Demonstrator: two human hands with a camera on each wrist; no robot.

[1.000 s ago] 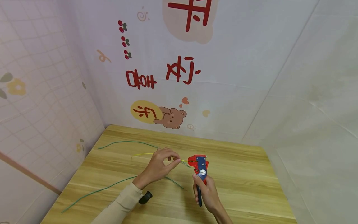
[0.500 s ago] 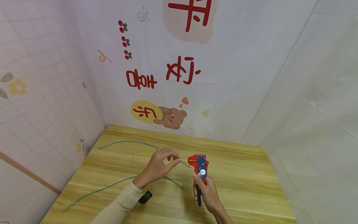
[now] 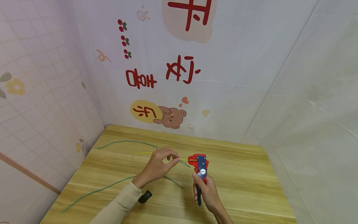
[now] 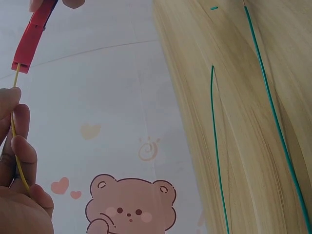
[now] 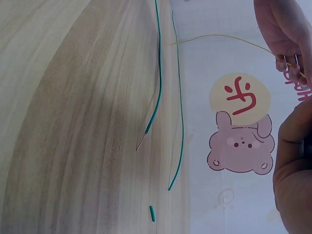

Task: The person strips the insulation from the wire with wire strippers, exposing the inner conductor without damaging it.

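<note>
The left hand pinches a thin yellow wire between thumb and forefinger. From that pinch the wire runs into the jaws of a red and blue wire stripper, which the right hand grips upright by its handles. In the left wrist view the yellow wire passes along the fingers and enters the stripper's red end. The right wrist view has the yellow wire trailing from the left hand; the stripper is out of that view.
Two green wires lie on the wooden table, one behind and one in front of the left hand. The front one has a bare copper end. A short green piece lies nearby, and a black object by the left sleeve.
</note>
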